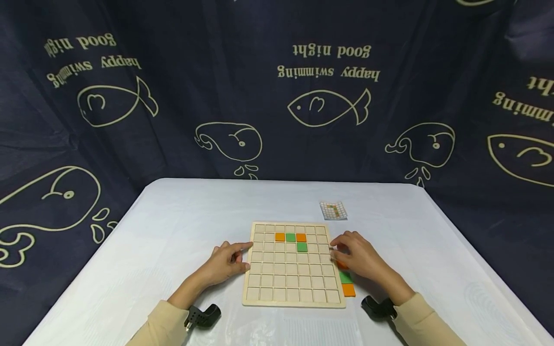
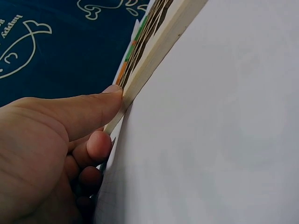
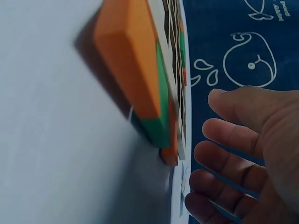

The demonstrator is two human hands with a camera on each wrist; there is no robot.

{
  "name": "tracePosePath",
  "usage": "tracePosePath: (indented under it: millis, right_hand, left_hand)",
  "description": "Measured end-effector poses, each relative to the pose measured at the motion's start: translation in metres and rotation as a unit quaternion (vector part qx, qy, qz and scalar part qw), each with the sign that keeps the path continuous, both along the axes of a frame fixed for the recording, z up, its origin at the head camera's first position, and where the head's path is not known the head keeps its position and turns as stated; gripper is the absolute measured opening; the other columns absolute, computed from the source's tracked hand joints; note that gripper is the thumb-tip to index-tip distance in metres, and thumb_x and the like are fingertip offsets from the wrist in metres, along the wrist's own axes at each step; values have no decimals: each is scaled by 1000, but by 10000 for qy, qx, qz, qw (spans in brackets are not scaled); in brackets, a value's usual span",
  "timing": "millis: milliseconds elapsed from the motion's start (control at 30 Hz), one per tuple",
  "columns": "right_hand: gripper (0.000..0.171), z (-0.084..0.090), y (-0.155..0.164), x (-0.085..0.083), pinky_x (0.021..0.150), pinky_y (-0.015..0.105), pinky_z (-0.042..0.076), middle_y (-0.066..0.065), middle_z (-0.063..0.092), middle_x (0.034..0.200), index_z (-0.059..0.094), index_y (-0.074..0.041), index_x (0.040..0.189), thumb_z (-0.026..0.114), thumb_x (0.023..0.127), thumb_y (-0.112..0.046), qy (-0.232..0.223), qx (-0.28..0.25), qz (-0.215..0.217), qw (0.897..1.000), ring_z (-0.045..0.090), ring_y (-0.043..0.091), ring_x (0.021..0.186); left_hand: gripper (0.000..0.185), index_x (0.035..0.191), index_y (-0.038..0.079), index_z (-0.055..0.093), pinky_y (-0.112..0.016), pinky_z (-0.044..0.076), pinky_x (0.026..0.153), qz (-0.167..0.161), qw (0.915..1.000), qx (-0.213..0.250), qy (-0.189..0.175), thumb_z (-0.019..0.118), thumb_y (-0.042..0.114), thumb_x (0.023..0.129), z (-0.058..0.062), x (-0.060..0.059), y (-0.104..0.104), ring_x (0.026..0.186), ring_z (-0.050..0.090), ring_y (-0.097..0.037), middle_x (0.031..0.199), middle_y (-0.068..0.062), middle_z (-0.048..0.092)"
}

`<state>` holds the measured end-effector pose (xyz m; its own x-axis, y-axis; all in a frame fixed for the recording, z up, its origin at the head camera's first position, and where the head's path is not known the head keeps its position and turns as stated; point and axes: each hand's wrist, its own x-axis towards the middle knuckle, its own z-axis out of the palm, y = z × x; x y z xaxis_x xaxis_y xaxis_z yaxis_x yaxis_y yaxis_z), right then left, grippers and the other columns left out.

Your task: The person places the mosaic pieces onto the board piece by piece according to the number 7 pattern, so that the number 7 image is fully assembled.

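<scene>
A square wooden grid board (image 1: 279,281) lies on the table. Along its far part sit an orange tile (image 1: 280,237), a green tile (image 1: 290,237) and another orange tile (image 1: 300,238) in a row, with a second green tile (image 1: 302,247) just below the right one. My left hand (image 1: 222,263) touches the board's left edge with thumb and extended index finger, its other fingers curled under. By the right edge hovers my right hand (image 1: 359,254), fingers loosely bent and empty in the right wrist view. Loose orange and green tiles (image 3: 128,60) lie below it, partly hidden in the head view.
A small printed pattern card (image 1: 333,210) lies on the white table (image 1: 195,202) beyond the board's far right corner. Behind the table hangs a dark curtain (image 1: 259,72) with fish and whale drawings. A black wrist device (image 1: 203,316) shows at each sleeve.
</scene>
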<state>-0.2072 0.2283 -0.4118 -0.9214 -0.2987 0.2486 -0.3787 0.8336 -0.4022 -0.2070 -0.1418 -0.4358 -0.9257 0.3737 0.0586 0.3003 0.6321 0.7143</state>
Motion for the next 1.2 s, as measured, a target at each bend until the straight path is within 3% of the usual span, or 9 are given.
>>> tracePosePath:
  millis: [1200]
  right_hand:
    - [15,-2,23,21,68,26,40,-8,56,81,70,-18,92,75,79,-23,-234,400,-203,9987,44,8,79]
  left_hand:
    - [57,132,15,55,-31,18,74,-67,10000,6,70,73,28,80,1,-1,0,71,34,-8,70,10,49]
